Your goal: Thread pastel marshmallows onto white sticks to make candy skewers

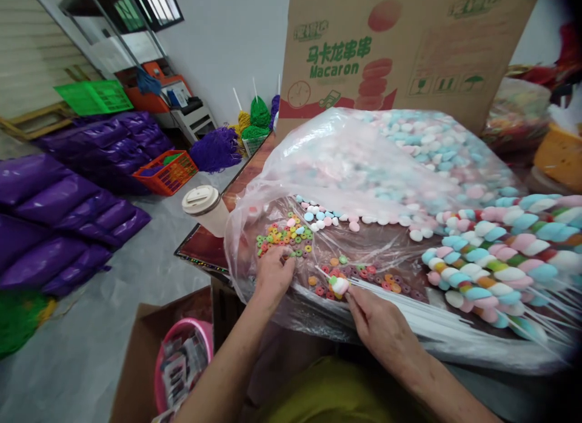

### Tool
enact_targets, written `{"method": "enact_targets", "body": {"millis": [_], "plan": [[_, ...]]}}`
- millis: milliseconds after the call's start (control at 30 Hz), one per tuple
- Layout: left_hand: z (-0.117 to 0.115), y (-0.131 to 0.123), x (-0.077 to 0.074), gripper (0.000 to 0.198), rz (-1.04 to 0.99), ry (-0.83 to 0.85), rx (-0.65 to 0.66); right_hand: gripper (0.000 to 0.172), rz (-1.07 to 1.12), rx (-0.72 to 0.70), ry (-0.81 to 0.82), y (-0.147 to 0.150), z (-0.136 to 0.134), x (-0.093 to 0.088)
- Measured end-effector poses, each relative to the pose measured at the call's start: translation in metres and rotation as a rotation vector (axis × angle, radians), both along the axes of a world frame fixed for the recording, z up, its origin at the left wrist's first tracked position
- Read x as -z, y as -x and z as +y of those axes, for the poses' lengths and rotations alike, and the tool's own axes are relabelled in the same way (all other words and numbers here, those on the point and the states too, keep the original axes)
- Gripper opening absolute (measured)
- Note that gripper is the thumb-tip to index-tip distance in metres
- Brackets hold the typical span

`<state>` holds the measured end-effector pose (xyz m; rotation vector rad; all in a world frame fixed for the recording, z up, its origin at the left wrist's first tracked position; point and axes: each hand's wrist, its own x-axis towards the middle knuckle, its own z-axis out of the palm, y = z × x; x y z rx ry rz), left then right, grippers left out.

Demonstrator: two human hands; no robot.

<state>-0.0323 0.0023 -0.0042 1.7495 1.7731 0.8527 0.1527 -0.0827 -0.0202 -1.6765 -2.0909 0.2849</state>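
My right hand point(379, 320) is closed on a thin white stick, pinching it near a pink-and-white marshmallow point(341, 285) with a green ring beside it. The stick's tip points up and left. At the left, my left hand point(275, 274) reaches into small yellow, green and orange ring candies point(284, 234); its fingers are pinched together, and whatever is between them is hidden. Red and orange rings point(393, 283) lie near my right hand, beside a bundle of white sticks point(418, 317). Finished-looking marshmallow skewers point(488, 268) are stacked at the right.
A large clear plastic bag point(309, 147) of pastel marshmallows point(436, 138) spreads over the table, before a cardboard box point(413, 41). A lidded paper cup point(207, 211) stands at the left table edge. Below are a pink basin point(207, 335) and purple packs point(54, 217) on the floor.
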Motion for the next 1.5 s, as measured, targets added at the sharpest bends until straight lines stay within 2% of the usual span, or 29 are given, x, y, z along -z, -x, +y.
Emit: {"method": "enact_targets", "body": {"millis": [100,200,433,633,733,833,867,900,933,967,1000,1067,1133,1233,1300,1333,1400,1467,1500], "plan": [[-0.021,-0.007,-0.003,0.014,-0.425,0.116,-0.017,0.024,-0.078,-0.021,-0.086,0.006,-0.002,-0.009],[-0.035,-0.015,-0.006,0.017,-0.568,0.121,-0.081,0.02,-0.21,-0.017,-0.115,0.011,-0.004,-0.017],[-0.038,-0.022,-0.001,0.014,-0.448,-0.042,-0.015,0.015,-0.368,0.054,-0.085,0.009,-0.015,-0.029],[-0.051,-0.036,0.0,0.021,-0.158,-0.367,0.201,0.023,-0.426,0.084,-0.011,0.012,-0.015,-0.034],[-0.056,-0.043,0.0,0.025,-0.161,-0.311,0.26,0.024,-0.367,0.075,-0.006,0.006,-0.006,-0.027],[-0.033,-0.041,-0.007,0.026,-0.129,-0.167,0.327,0.02,-0.17,0.041,-0.034,-0.013,0.012,-0.02],[-0.018,-0.04,-0.011,0.026,-0.068,-0.141,0.319,0.02,-0.11,0.058,-0.055,-0.02,0.02,-0.02],[0.0,-0.04,-0.015,0.029,0.013,-0.134,0.248,0.02,-0.075,0.095,-0.072,-0.027,0.029,-0.022],[0.018,-0.042,-0.018,0.029,0.121,-0.148,0.185,0.02,-0.072,0.149,-0.07,-0.032,0.039,-0.024],[0.037,-0.046,-0.021,0.029,0.25,-0.152,0.175,0.019,-0.09,0.203,-0.05,-0.036,0.051,-0.027],[0.054,-0.052,-0.022,0.028,0.36,-0.134,0.202,0.018,-0.118,0.246,-0.017,-0.038,0.064,-0.029],[0.079,-0.065,-0.02,0.022,0.418,-0.109,0.238,0.018,-0.165,0.285,0.051,-0.038,0.092,-0.031],[0.091,-0.075,-0.015,0.017,0.406,-0.085,0.273,0.02,-0.181,0.287,0.076,-0.035,0.118,-0.028],[0.086,-0.07,-0.009,0.018,0.367,-0.088,0.301,0.023,-0.166,0.253,0.103,-0.034,0.139,-0.021],[0.072,-0.057,-0.008,0.021,0.242,-0.084,0.284,0.023,-0.13,0.205,0.13,-0.036,0.135,-0.021],[0.063,-0.049,-0.008,0.022,0.088,-0.043,0.263,0.022,-0.117,0.175,0.138,-0.037,0.129,-0.023],[0.044,-0.04,-0.009,0.023,-0.375,0.132,0.207,0.022,0.007,0.087,0.173,-0.037,0.111,-0.032],[0.025,-0.04,-0.01,0.026,-0.855,0.341,0.142,0.025,0.325,-0.03,0.258,-0.033,0.09,-0.042],[0.016,-0.043,-0.011,0.029,-1.011,0.412,0.116,0.027,0.526,-0.086,0.315,-0.03,0.08,-0.047]]}}
